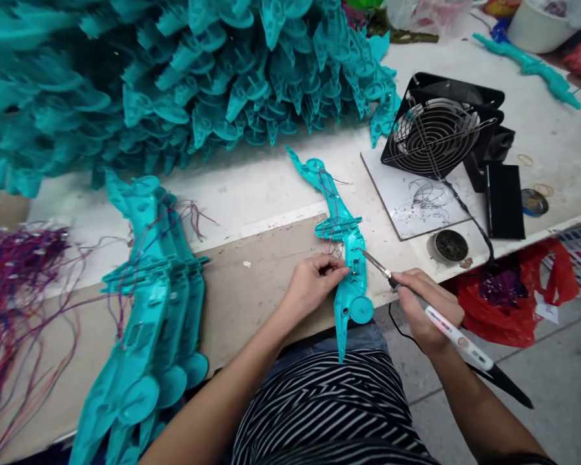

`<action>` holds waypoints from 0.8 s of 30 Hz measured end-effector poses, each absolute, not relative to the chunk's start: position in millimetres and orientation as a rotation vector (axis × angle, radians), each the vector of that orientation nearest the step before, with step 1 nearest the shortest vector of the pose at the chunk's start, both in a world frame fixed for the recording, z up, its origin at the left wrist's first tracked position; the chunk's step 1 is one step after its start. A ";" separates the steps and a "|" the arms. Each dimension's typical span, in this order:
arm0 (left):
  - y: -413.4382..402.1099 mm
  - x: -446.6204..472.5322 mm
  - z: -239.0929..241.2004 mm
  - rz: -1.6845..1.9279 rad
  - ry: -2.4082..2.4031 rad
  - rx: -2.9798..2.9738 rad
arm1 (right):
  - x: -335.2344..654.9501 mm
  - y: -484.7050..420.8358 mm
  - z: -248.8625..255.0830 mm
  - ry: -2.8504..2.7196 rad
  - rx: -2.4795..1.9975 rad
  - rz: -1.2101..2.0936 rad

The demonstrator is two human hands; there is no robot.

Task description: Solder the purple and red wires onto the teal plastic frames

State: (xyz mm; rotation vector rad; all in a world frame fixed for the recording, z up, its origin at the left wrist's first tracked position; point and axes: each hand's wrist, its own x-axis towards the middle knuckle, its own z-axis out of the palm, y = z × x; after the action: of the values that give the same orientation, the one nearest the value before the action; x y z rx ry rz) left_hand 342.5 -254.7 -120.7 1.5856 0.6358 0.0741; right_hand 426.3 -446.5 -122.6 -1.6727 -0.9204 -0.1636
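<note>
A long teal plastic shell (345,248) with thin red and blue wires in it lies across the front edge of the workbench (271,187). My left hand (310,282) pinches at the wires beside the shell's middle, fingers closed. My right hand (425,305) grips a white-handled soldering iron (445,326) like a pen. Its metal tip touches the shell just right of my left fingers. The iron's black cord runs down past my wrist.
A stack of wired teal shells (150,303) lies at the left, beside a bundle of red and purple wires (19,271). A big heap of teal parts (174,71) fills the back. A black fan (436,132) and a solder tin (449,245) stand at the right.
</note>
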 end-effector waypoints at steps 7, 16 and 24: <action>-259.9 341.8 -123.8 0.125 0.592 1.765 | 413.3 -461.4 -120.8 -1.099 -1.685 -0.153; -260.3 341.1 -123.1 0.136 0.563 1.813 | 413.1 -463.1 -124.0 -1.250 -1.689 -0.152; -260.6 340.1 -128.3 0.162 0.537 1.866 | 411.9 -465.3 -128.7 -1.312 -1.680 -0.208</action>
State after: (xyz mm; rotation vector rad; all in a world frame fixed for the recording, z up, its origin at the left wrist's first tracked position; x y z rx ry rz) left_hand 340.1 -260.6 -128.3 1.8660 0.5372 0.1623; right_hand 411.9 -465.3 -128.7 -1.6804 -1.3116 -0.2081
